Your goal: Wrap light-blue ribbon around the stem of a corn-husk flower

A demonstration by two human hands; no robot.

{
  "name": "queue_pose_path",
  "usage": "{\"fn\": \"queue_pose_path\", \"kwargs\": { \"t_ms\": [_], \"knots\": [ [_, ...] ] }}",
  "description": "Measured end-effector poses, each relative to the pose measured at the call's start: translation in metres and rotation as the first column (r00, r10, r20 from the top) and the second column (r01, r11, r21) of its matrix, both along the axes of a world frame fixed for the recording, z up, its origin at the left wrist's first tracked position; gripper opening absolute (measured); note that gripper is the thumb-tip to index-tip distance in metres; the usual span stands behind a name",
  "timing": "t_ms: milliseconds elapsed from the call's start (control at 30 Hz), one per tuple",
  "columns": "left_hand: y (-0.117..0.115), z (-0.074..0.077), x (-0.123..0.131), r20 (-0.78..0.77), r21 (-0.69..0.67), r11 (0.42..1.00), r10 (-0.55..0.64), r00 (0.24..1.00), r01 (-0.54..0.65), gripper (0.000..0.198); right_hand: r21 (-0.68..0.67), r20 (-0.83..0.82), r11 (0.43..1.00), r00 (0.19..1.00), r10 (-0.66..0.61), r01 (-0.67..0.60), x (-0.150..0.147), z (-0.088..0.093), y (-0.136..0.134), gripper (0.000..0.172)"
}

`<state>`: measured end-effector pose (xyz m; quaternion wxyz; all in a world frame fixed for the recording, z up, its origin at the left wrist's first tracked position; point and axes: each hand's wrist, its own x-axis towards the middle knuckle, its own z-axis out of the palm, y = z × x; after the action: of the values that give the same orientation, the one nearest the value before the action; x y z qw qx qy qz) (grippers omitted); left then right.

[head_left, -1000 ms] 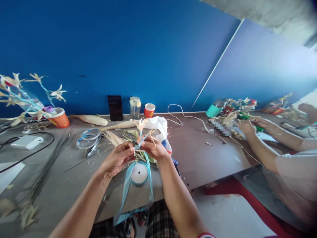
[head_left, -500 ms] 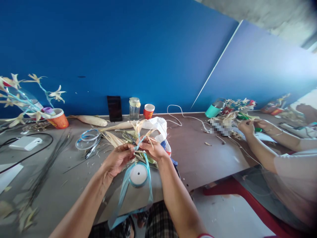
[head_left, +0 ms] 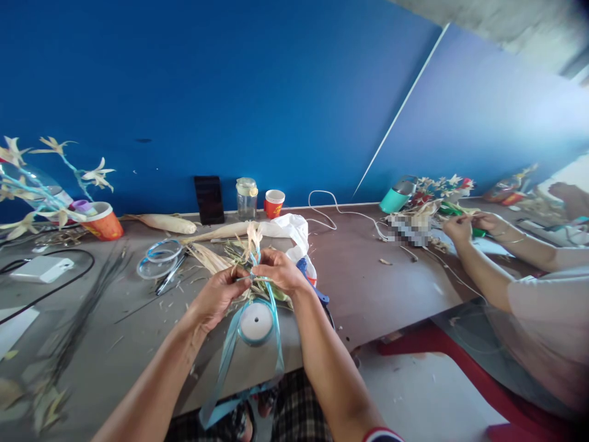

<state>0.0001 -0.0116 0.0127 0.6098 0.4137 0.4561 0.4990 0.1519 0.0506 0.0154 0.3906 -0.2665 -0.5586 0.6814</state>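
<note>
My left hand (head_left: 221, 293) is closed in a pinch on the thin stem of a pale dried-husk flower (head_left: 253, 238), just below its petals. My right hand (head_left: 281, 271) pinches light blue ribbon at the flower's base, close against the left fingertips. The petals stick up above both hands. Lengths of the blue ribbon (head_left: 226, 353) hang from there over the table's front edge toward my lap. Beneath the hands lies a white ribbon spool (head_left: 256, 320) with blue ribbon round its rim. The fingers partly hide the stem.
Dried husks (head_left: 209, 256), a tape roll (head_left: 159, 261) and pens (head_left: 170, 273) lie to the left. A white plastic bag (head_left: 297, 233) and a blue-handled tool (head_left: 317, 285) sit at right. Behind stand a bottle (head_left: 247, 199) and a red cup (head_left: 274, 204). A co-worker's hands (head_left: 472, 226) are far right.
The flower's petals now stand more upright and gathered, where they were spread sideways. My right fingers have shifted slightly round the stem. The view has moved a little.
</note>
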Motion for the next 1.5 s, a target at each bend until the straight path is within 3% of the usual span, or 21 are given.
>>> {"fn": "queue_pose_path", "kwargs": {
  "t_ms": [333,433,533,633,700,800,900,1067,1267,1433,1500],
  "knots": [
    [-0.001,0.006,0.015,-0.333,0.080,0.986,0.165,0.929,-0.146,0.015,0.203,0.253,0.971,0.952,-0.174,0.124,-0.007,0.003,-0.006,0.022],
    [-0.001,0.006,0.016,-0.351,0.143,0.978,0.192,0.916,-0.150,0.012,0.169,0.284,0.968,0.932,-0.227,0.185,-0.011,0.003,-0.008,0.030],
    [-0.001,0.007,0.014,-0.295,0.181,0.972,0.198,0.935,-0.149,0.012,0.014,0.110,0.989,0.983,-0.149,0.149,-0.013,0.003,-0.009,0.035],
    [-0.001,0.007,0.009,-0.142,0.109,0.968,0.242,0.960,-0.228,0.013,-0.114,-0.099,0.988,0.988,-0.115,0.104,-0.011,0.004,-0.011,0.034],
    [-0.001,0.007,0.007,-0.014,0.032,0.966,0.258,0.966,-0.257,0.015,-0.165,-0.143,0.982,0.983,-0.116,0.092,-0.010,0.004,-0.011,0.031],
    [-0.001,0.008,0.006,0.113,-0.031,0.976,0.218,0.969,-0.216,0.018,-0.207,-0.179,0.977,0.984,0.008,-0.045,-0.010,0.002,-0.011,0.029],
    [-0.001,0.008,0.007,0.150,-0.035,0.987,0.158,0.976,-0.154,0.016,-0.244,-0.240,0.959,0.967,0.084,-0.144,-0.010,0.000,-0.010,0.028],
    [-0.002,0.004,0.008,0.102,-0.015,0.996,0.084,0.991,-0.082,0.011,-0.254,-0.303,0.950,0.948,0.098,-0.179,-0.011,0.002,-0.011,0.024],
    [-0.001,0.004,0.012,-0.163,0.144,0.975,0.193,0.968,-0.170,0.010,-0.149,-0.146,0.989,0.988,-0.046,0.024,-0.016,0.002,-0.011,0.033],
    [-0.001,0.006,0.013,-0.352,0.227,0.961,0.234,0.906,-0.160,0.008,0.026,0.208,0.972,0.950,-0.234,0.234,-0.017,0.000,-0.009,0.038],
    [-0.001,0.005,0.011,-0.346,0.207,0.965,0.225,0.911,-0.160,0.009,0.028,0.226,0.977,0.951,-0.213,0.212,-0.014,0.001,-0.009,0.037]
  ]
}}
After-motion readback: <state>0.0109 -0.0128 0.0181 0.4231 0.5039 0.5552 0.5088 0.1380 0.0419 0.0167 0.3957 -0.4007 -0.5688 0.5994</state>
